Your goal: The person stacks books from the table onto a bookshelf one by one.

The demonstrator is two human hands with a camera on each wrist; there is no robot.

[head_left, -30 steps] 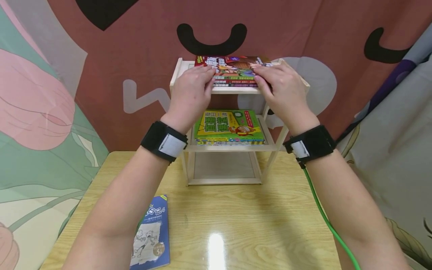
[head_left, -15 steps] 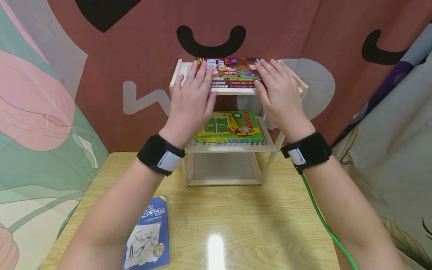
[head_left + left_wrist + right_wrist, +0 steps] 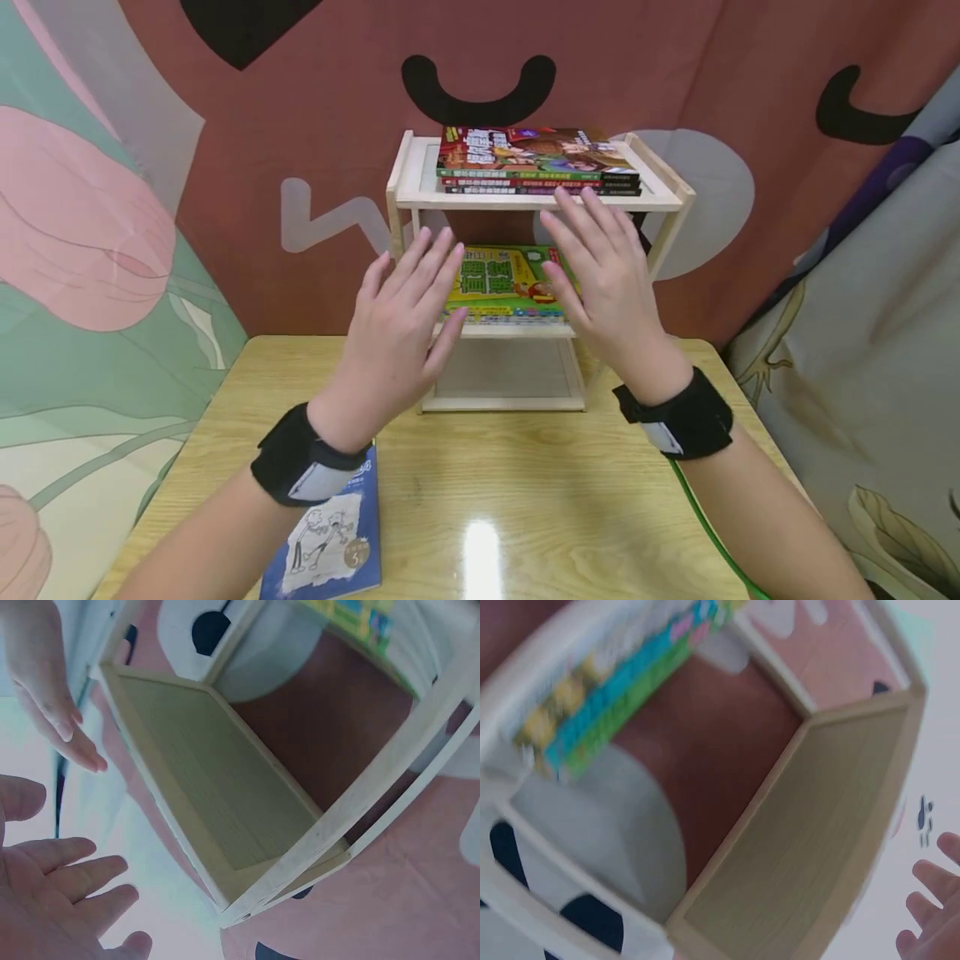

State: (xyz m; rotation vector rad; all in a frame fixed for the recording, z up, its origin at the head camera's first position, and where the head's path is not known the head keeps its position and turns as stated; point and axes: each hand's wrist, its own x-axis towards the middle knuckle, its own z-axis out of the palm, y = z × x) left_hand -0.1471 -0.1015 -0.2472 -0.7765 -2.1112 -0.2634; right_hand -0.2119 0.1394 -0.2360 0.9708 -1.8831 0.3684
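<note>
In the head view my left hand (image 3: pixel 393 333) is in front of the shelf rack's left side, fingers spread and holding nothing. My right hand (image 3: pixel 611 287) faces it on the right, fingers likewise straight and apart. Between and behind them stands a pale wooden three-tier rack (image 3: pixel 540 202). A stack of comic books (image 3: pixel 525 154) with red and green spines lies flat on its top tier. Green-and-yellow books (image 3: pixel 495 279) lie on the middle tier, partly hidden by both hands. The left wrist view shows the bottom tier (image 3: pixel 217 772) with nothing on it, and the left fingers (image 3: pixel 86 877) uncurled.
A blue book (image 3: pixel 337 542) lies on the wooden table (image 3: pixel 480 467) at the front left, partly under the left forearm in view. A printed curtain (image 3: pixel 315 125) hangs behind the rack, and a pale cloth (image 3: pixel 862 350) borders the table's right side.
Both hands have left the comic books on the top tier and drawn back and down toward me, in front of the middle tier. The books stay where they were.
</note>
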